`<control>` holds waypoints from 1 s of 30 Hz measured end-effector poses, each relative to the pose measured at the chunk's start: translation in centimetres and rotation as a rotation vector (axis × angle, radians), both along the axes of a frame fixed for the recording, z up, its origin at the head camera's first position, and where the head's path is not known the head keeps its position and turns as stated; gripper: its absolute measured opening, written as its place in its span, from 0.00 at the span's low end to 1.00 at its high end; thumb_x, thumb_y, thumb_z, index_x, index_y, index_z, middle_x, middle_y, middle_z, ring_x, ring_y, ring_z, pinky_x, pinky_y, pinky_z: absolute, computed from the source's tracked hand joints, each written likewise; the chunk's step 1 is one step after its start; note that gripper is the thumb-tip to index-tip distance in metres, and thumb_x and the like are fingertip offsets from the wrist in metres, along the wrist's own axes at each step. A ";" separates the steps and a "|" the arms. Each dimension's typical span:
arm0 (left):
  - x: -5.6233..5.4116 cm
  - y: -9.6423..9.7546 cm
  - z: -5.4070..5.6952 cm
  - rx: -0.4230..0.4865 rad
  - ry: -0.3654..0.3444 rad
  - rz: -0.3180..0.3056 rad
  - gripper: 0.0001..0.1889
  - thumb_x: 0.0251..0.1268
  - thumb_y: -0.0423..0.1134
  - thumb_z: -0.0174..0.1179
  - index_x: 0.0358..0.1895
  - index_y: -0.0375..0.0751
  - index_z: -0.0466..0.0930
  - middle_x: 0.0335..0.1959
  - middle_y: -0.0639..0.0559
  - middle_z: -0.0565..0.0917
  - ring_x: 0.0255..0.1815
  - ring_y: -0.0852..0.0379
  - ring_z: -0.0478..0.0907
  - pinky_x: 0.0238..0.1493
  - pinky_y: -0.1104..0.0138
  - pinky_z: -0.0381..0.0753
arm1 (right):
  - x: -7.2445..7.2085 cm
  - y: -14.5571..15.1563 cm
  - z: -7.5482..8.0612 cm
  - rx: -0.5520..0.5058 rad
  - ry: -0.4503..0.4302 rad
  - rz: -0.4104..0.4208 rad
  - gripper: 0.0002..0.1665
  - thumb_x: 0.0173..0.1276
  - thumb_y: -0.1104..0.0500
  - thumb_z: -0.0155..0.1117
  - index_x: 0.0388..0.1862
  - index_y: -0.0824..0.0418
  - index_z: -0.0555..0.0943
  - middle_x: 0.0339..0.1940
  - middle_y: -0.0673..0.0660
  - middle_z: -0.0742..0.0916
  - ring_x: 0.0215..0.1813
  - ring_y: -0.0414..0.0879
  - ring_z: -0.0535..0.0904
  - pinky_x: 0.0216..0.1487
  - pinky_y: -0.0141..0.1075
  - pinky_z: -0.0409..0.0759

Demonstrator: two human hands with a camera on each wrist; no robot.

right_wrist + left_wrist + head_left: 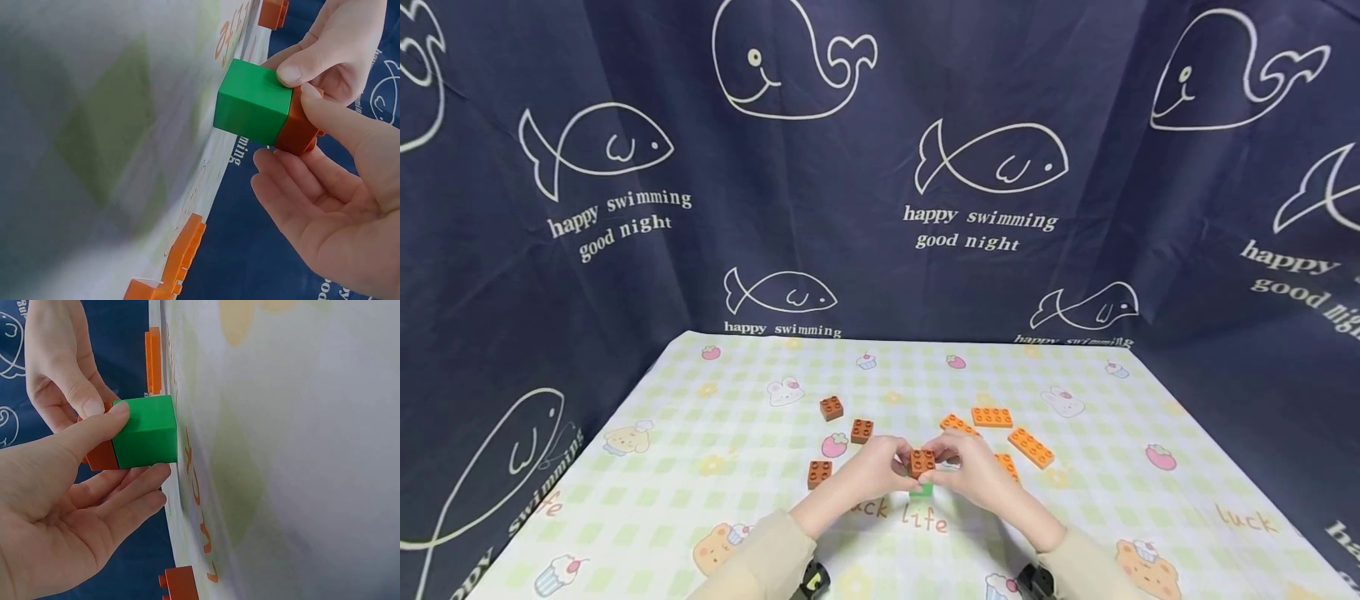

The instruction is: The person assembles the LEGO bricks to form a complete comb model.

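"Where is the brown brick (pixel 922 461) sitting?"

"It's resting flush on top of a green block (pixel 921 490), studs facing up, about midway between the left and right edges of the counter (pixel 1195 567). I'm not able to tell whether the block's underside is touching the cloth."

"And what's holding it?"

"Both grips. The left grip (pixel 883 461) is pinching the brown brick from the left-edge side, its thumb lying over the seam onto the green. The right grip (pixel 967 462) is pinching the same brick from the right-edge side, its thumb pressing on the brown."

"What's lying around them?"

"Toward the left edge, three loose brown pieces are lying apart: one nearest the far edge (pixel 831 407), one a little closer in (pixel 862 431), and one beside the left forearm (pixel 820 474). Toward the right edge, four orange bricks are lying: one nearest the far edge (pixel 992 417), one farthest toward the right edge (pixel 1032 448), and two that the right grip is partly hiding (pixel 958 426) (pixel 1007 467)."

"Anything beyond that?"

"Red lettering (pixel 925 522) is running along the cloth on the near side of the block. Pale sleeves (pixel 775 554) are reaching in from the near side, and past the far edge a navy curtain (pixel 880 225) is hanging, printed with fish and whales."
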State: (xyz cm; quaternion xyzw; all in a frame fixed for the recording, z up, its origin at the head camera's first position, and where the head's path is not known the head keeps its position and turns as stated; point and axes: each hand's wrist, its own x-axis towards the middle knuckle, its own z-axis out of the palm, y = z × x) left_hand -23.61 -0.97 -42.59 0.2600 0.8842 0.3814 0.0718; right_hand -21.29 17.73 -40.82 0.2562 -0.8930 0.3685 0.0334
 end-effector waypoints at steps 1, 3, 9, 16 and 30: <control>0.0 0.0 0.0 0.000 0.004 -0.002 0.13 0.47 0.42 0.73 0.33 0.43 0.79 0.30 0.59 0.79 0.30 0.67 0.78 0.35 0.77 0.78 | 0.0 0.0 0.0 -0.001 0.001 0.001 0.16 0.53 0.59 0.72 0.41 0.62 0.82 0.35 0.52 0.84 0.37 0.47 0.81 0.42 0.41 0.84; -0.1 0.0 -0.1 0.004 0.006 -0.006 0.13 0.48 0.42 0.72 0.32 0.43 0.79 0.29 0.59 0.79 0.30 0.68 0.78 0.35 0.78 0.78 | -0.1 0.0 0.0 -0.001 0.001 0.001 0.16 0.53 0.60 0.73 0.40 0.62 0.82 0.35 0.52 0.84 0.37 0.47 0.81 0.42 0.40 0.84; -0.2 -0.1 -0.1 0.024 0.002 -0.016 0.13 0.47 0.41 0.72 0.33 0.41 0.80 0.31 0.56 0.81 0.31 0.65 0.81 0.36 0.78 0.79 | -0.4 0.0 0.2 -0.001 -0.008 0.017 0.16 0.52 0.60 0.73 0.39 0.64 0.82 0.34 0.53 0.84 0.36 0.46 0.81 0.41 0.40 0.84; -0.2 -0.2 -0.1 0.029 0.004 -0.019 0.14 0.47 0.42 0.73 0.34 0.40 0.80 0.32 0.55 0.81 0.32 0.64 0.81 0.37 0.78 0.79 | -0.6 -0.1 0.5 0.010 -0.027 0.025 0.17 0.52 0.60 0.74 0.39 0.67 0.81 0.33 0.55 0.84 0.36 0.50 0.81 0.41 0.39 0.84; -0.3 -0.1 -0.2 0.015 0.016 -0.007 0.14 0.48 0.43 0.72 0.33 0.41 0.79 0.32 0.55 0.81 0.32 0.64 0.81 0.37 0.76 0.79 | -1.1 0.1 0.6 0.016 -0.080 0.033 0.20 0.49 0.56 0.75 0.39 0.65 0.81 0.31 0.54 0.84 0.33 0.42 0.80 0.35 0.27 0.81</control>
